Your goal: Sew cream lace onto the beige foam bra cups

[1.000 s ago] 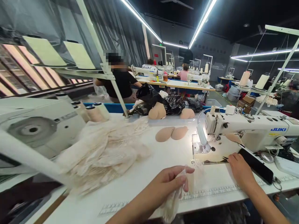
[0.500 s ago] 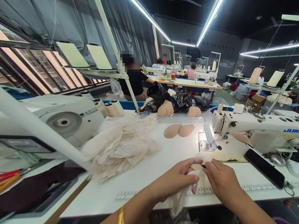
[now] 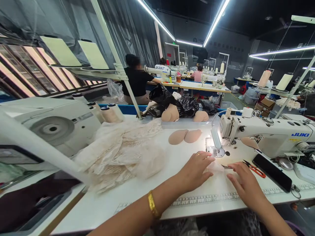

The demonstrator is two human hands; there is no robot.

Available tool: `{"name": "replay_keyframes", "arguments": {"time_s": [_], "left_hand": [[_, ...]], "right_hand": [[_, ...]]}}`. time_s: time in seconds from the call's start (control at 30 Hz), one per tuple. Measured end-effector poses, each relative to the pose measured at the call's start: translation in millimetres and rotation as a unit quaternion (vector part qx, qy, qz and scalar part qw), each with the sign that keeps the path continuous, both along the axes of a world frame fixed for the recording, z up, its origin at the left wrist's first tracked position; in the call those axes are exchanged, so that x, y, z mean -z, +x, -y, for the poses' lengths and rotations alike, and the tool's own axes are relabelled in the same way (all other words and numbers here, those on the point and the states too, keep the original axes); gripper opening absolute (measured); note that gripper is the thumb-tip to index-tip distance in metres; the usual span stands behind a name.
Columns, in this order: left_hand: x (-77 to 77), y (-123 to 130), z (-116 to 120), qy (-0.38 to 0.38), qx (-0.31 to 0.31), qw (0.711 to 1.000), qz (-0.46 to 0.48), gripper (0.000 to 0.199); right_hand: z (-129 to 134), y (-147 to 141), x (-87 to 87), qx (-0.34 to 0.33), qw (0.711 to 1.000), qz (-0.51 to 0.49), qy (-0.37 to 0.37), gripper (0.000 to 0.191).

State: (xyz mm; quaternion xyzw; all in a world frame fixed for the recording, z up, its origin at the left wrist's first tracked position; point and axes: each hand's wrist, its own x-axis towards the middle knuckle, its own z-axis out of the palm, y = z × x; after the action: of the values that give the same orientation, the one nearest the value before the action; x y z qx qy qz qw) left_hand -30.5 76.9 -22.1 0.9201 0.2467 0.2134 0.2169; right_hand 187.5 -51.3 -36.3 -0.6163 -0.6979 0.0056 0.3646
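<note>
Head view, the only one, looks down across a white bench (image 3: 137,193) with a printed ruler strip along its near edge. On the right part of the bench stands one white sewing machine (image 3: 265,134), its lamp lighting the needle plate. A second machine body (image 3: 49,126) sits at the bench's left edge, with three thread cones (image 3: 108,113) just behind it near the far edge. One heap of cream lace (image 3: 123,152) covers the bench's left middle. Two tan bra cups (image 3: 184,136) lie side by side toward the far edge, left of the needle, and more tan cups rest by black plastic bags (image 3: 177,103) at the far edge. One pair of orange-handled snips (image 3: 254,168) and one black phone (image 3: 272,167) lie near the right end of the bench, just in front of the machine's arm.

A thin, pale lace piece (image 3: 218,170) lies flat on the bench just in front of the needle plate. The left hand (image 3: 195,168), with a ring and a gold bangle on that wrist, rests open with fingers spread on the piece's left side. The right hand (image 3: 242,185) lies flat and open on its right side. Both hands are apart, clamped on nothing, pressing down. Other people sit at machines farther back.
</note>
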Motion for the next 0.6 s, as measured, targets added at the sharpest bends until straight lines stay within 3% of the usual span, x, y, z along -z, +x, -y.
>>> {"name": "replay_keyframes", "arguments": {"time_s": [0.03,0.13,0.2,0.27,0.37,0.43,0.5,0.6], "left_hand": [[-8.1,9.9,3.0,-0.017,0.001,1.000,-0.009,0.009],[-40.2,17.7,15.3,-0.067,-0.008,0.998,-0.001,0.025],[-58.4,8.9,24.4,-0.180,-0.011,0.982,0.062,0.021],[-67.1,-4.6,30.6,-0.344,-0.019,0.927,0.150,0.021],[-58.6,-21.4,32.2,-0.517,-0.048,0.820,0.242,0.025],[-42.7,-25.5,30.6,-0.573,-0.069,0.773,0.263,0.025],[-26.2,-23.3,29.9,-0.591,-0.088,0.754,0.273,0.030],[-12.3,-13.2,32.9,-0.565,-0.114,0.759,0.302,0.041]], "right_hand": [[-1.3,-9.2,-1.0,-0.012,0.999,-0.032,-0.008,0.035],[-7.6,-24.1,-5.6,-0.032,0.988,-0.149,-0.035,0.047],[-12.6,-27.1,-11.0,-0.052,0.961,-0.259,-0.079,0.048],[-16.9,-28.8,-16.8,-0.082,0.910,-0.382,-0.136,0.044],[-21.7,-33.2,-21.1,-0.118,0.819,-0.526,-0.200,0.044],[-24.9,-37.3,-18.4,-0.133,0.787,-0.560,-0.222,0.046],[-28.7,-40.7,-11.1,-0.138,0.796,-0.543,-0.228,0.047],[-34.7,-41.9,3.9,-0.118,0.851,-0.466,-0.211,0.049]]}}
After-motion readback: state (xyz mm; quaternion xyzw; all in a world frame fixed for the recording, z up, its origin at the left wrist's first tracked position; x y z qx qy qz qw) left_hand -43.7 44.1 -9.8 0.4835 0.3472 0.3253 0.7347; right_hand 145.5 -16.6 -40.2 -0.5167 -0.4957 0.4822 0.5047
